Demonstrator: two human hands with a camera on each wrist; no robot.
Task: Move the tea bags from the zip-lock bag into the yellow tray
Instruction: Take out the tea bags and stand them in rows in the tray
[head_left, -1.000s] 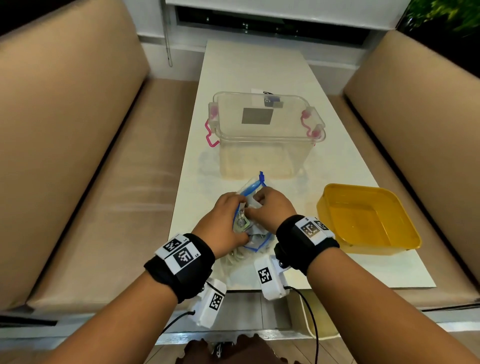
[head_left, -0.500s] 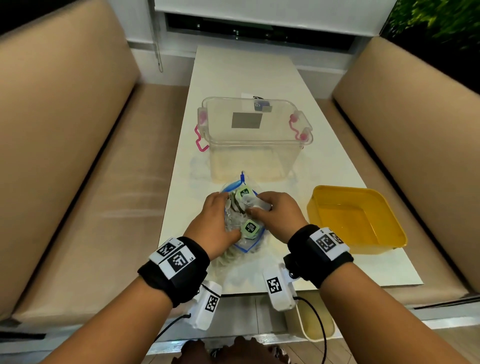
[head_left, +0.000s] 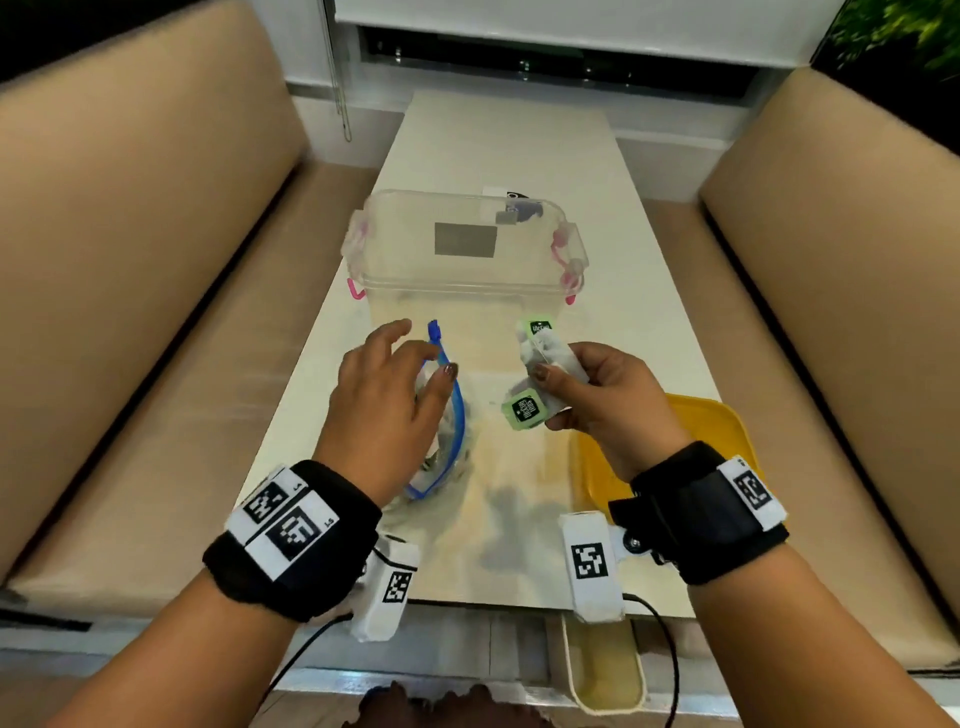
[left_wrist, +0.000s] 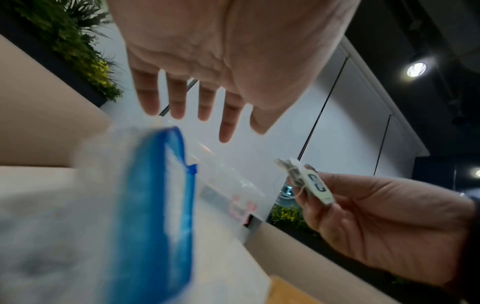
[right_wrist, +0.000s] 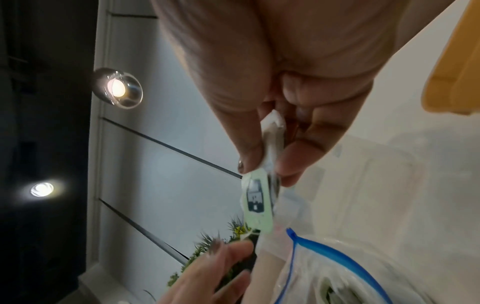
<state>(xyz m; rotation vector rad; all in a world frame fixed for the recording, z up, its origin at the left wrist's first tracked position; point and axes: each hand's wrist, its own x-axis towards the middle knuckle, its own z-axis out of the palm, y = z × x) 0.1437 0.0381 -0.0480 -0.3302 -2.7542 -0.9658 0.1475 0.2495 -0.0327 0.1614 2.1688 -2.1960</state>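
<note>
Tea bags (head_left: 545, 364) sit pinched in my right hand (head_left: 613, 400), thumb on one side and fingers on the other, with their green paper tags (head_left: 523, 410) dangling free below and above the grip. I judge it is a small bunch rather than one, perhaps two or three; the right wrist view is too blurred for me to count. I hold them by the pouches, not the tags, so the strings cannot swing and snag.

They are up in the air, above the table (head_left: 498, 156) and between the zip-lock bag (head_left: 447, 410) and the yellow tray (head_left: 722, 421), which lies just under and behind my right wrist. That puts the drop close: a short carry to the right should do it.

My left hand (head_left: 384, 405) hovers over the bag with fingers spread and straight, holding nothing. I judge it waits there to pin the bag down for the next reach. The bag's blue zip edge (head_left: 452, 384) stands agape and more tea bags show dimly inside, so the job is not finished.

Beyond both hands stands a clear plastic box (head_left: 467, 291) with pink latches, which plays no part in this.
</note>
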